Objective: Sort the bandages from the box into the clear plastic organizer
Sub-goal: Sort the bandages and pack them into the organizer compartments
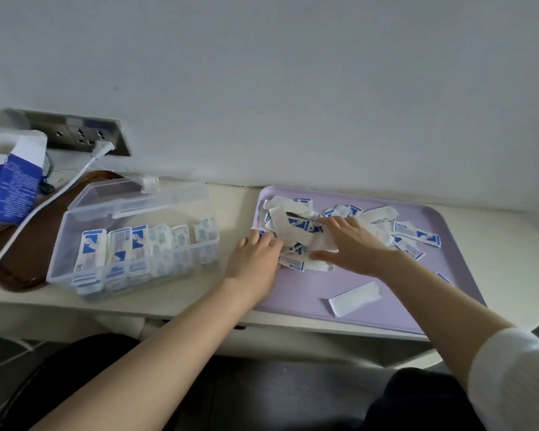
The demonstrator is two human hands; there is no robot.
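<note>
A pile of white and blue wrapped bandages [296,223] lies on the lilac tray [386,309]. My right hand [352,244] lies spread flat over the pile's right side, thumb stretched toward me. My left hand [255,256] rests at the tray's left rim, fingertips against the pile's left edge. The clear plastic organizer [131,244] stands to the left with its lid up; several compartments hold upright bandages. More bandages [417,233] lie scattered to the right of the pile. One plain white strip [353,298] lies alone near the tray's front. The opened blue and white box [10,188] sits at the far left.
A brown tray [16,244] lies under the organizer's left end. A white cable [59,191] runs from the wall socket [84,135] across it. The wall stands close behind the table. The table's front edge [184,309] is just below the organizer.
</note>
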